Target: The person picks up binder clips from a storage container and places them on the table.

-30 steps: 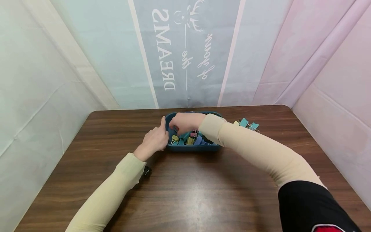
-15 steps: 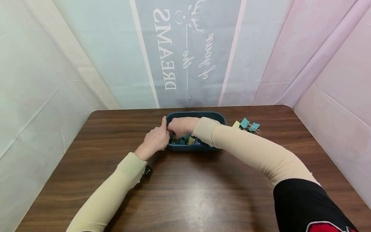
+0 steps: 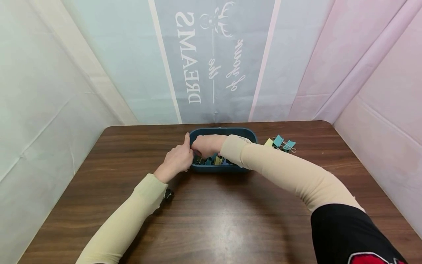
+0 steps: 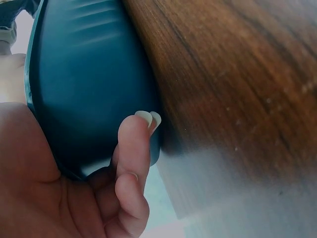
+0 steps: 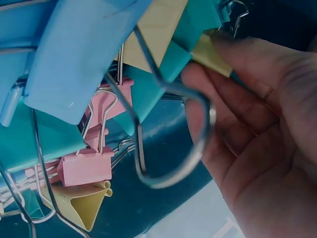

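- Clearly, the job can be judged only partly done, as clips are found both inside and outside the blue plastic bin.
- The blue plastic bin is set near the far edge of the brown wooden table.
- One yellow binder clip is pinched between the thumb and fingers of the right hand. It is down in the bin and is not yet let go.
- The near-left end of the bin is held by the left hand. Its pointing finger is stretched out straight, and the others are bent against the outer wall. The thumb tip cannot be seen.
- Outside the bin, a few loose teal clips are seen on the table, just right of it, with a pale yellow clip beside them. They are touched by no hand.
- Much seems to be left: blue binder clips, pink binder clips and teal binder clips are heaped in the bin, all mixed up.
- The clips cannot all be counted, since some are hidden by the cream sleeve.
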The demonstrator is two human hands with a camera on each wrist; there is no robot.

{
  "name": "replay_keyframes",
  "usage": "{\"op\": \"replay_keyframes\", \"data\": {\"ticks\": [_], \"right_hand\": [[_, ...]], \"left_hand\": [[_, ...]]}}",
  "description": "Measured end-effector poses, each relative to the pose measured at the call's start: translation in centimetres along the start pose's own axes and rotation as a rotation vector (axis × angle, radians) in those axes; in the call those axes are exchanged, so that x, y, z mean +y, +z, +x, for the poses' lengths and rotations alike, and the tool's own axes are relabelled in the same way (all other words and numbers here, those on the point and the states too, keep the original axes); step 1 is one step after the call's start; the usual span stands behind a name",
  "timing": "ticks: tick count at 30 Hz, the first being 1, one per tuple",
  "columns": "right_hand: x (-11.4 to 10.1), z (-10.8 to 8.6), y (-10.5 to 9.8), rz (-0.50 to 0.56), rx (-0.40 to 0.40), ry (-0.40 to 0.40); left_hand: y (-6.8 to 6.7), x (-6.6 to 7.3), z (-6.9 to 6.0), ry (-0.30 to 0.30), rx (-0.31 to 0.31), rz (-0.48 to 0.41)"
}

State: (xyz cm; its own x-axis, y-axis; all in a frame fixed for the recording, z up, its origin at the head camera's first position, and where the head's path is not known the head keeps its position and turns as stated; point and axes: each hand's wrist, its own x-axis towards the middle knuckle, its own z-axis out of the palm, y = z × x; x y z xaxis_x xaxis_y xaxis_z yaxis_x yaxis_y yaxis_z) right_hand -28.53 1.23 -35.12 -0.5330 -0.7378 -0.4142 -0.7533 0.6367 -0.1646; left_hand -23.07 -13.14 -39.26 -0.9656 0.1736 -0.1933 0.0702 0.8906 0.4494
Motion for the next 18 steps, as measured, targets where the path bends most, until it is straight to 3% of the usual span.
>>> {"op": "replay_keyframes", "data": {"ticks": [10,18], "right_hand": [[1.5,-1.9,-1.5,0.061,0.086,-0.109],[4.8,-6.6,-3.0,0.137,0.233,-0.14]], "left_hand": [[0.0,0.2,0.0,-0.013,-0.004,0.006],[0.2,0.4,0.0,-0.022,0.033,0.013]]}}
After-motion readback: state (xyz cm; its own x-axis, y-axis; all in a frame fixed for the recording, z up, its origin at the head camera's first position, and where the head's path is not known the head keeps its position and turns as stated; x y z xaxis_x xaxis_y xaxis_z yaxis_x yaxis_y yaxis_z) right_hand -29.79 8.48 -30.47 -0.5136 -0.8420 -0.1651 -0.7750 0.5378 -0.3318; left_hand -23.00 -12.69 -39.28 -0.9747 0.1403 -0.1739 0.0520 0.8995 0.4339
